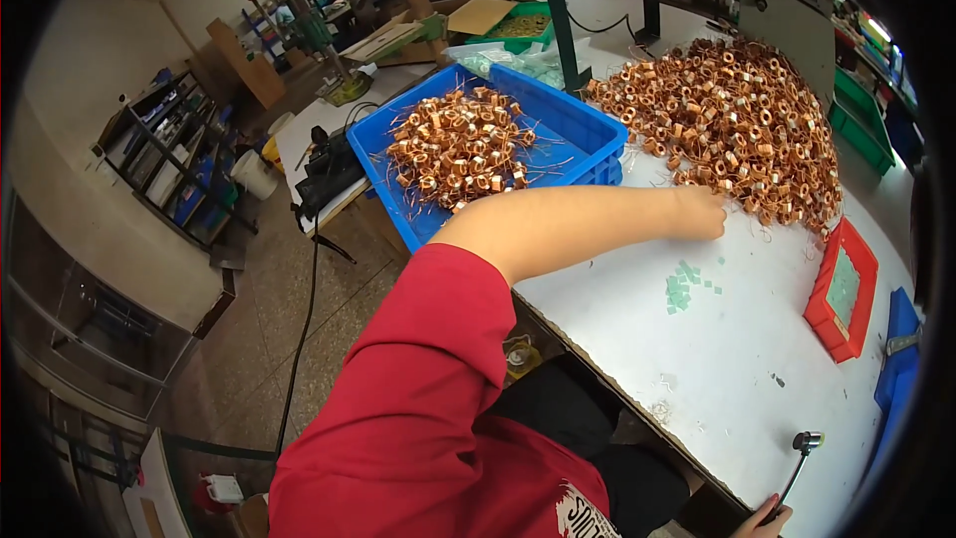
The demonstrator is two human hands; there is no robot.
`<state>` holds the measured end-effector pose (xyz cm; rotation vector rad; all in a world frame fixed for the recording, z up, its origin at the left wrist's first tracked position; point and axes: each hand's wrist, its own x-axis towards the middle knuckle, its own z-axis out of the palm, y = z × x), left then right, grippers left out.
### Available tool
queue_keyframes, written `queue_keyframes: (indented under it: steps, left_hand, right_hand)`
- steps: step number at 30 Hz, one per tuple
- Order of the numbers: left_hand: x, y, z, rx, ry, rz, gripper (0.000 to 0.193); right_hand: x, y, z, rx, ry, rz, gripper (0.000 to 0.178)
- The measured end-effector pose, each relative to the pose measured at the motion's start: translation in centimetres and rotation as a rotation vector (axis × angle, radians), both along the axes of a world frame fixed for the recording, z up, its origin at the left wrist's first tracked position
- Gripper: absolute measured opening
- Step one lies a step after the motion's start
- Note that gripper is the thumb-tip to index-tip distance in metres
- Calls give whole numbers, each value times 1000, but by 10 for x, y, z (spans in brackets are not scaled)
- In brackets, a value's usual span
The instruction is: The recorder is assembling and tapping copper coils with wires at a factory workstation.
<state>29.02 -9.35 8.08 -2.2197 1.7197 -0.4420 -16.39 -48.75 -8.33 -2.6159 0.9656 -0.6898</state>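
My left arm, in a red sleeve, reaches across the white table. My left hand [703, 214] is closed at the near edge of a big heap of copper wire coils [737, 120]; whatever its fingers hold is hidden. Low at the right, my right hand [765, 520] grips a small hammer [803, 450] by its thin dark handle, head upward. Between the hands lies a loose cluster of small pale green squares [680, 289]. More coils [463, 144] with loose wire ends fill part of a blue plastic tray [588, 154], behind my left forearm.
A red tray [841, 324] of pale green pieces stands at the table's right, beside a blue bin [901, 359]. Dark metal posts [560, 20] rise behind the blue tray. A green tray [523, 25] sits farther back. Wire scraps [665, 403] lie near the front edge.
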Motion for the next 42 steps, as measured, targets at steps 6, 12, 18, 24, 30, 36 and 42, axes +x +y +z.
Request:
queue_keyframes:
  steps: [6, 12, 18, 24, 30, 36, 42]
  left_hand:
    - [0, 13, 9, 104, -32, -16, 12]
    - [-7, 23, 9, 24, 153, 148, 18]
    - [-16, 32, 6, -145, 205, 133, 25]
    - [-23, 35, 4, -274, 358, 244, 35]
    - [-33, 35, 30, -159, 680, 421, 61]
    - [-32, 49, 22, -284, 731, 433, 58]
    - [-84, 38, 72, -649, 1296, 567, 30]
  right_hand:
    - [2, -9, -16, -55, -41, -47, 47]
    - [12, 21, 9, -96, 1, -77, 46]
    - [10, 23, 15, -78, 40, -93, 46]
    - [4, 1, -7, -113, -26, -77, 45]
    - [22, 119, 122, -75, 214, -110, 25]
    - [43, 149, 160, 29, 224, -218, 23]
    - [38, 133, 164, -87, 290, -165, 27]
